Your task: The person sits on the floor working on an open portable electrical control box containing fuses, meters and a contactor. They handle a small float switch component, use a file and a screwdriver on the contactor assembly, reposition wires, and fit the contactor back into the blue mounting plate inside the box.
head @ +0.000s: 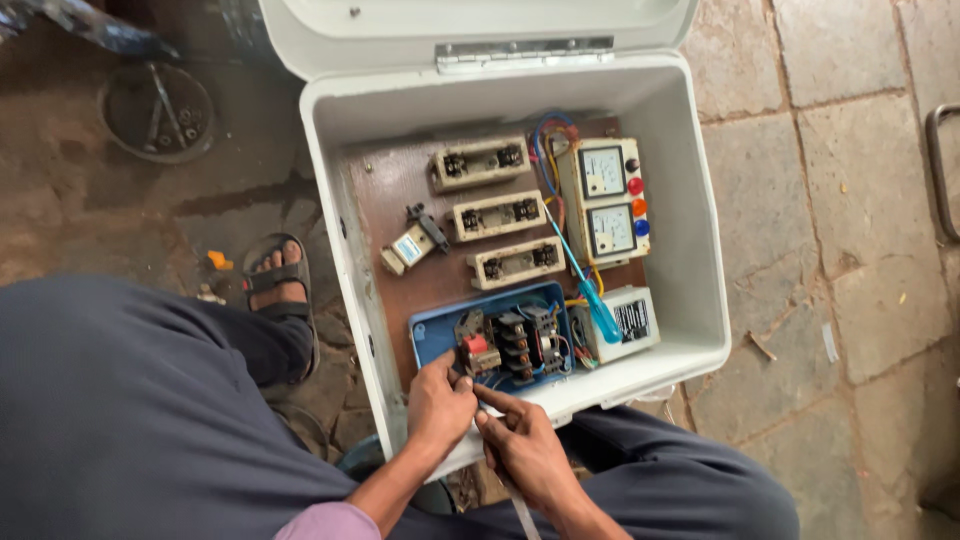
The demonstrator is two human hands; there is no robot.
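Note:
An open white electrical box [690, 250] rests against my knees, its lid [470, 25] tipped back. On its brown backboard sit three cream fuse holders [497, 214], a cream meter panel [606, 200] with coloured lamps, a white unit [630, 320] and a blue tray holding a black and red contactor [510, 343]. My left hand [437, 405] pinches something small by the contactor's lower left corner. Touching it, my right hand [525, 448] points a finger at the same spot and grips a thin pale strip [523, 512]. A blue-handled screwdriver [598, 305] lies loose inside.
A sandalled foot [275, 280] stands on the dirty floor left of the box. A round dark dish with bolts [158, 112] lies at the upper left. Stone paving [840, 200] lies to the right, with a metal handle [940, 170] at the edge.

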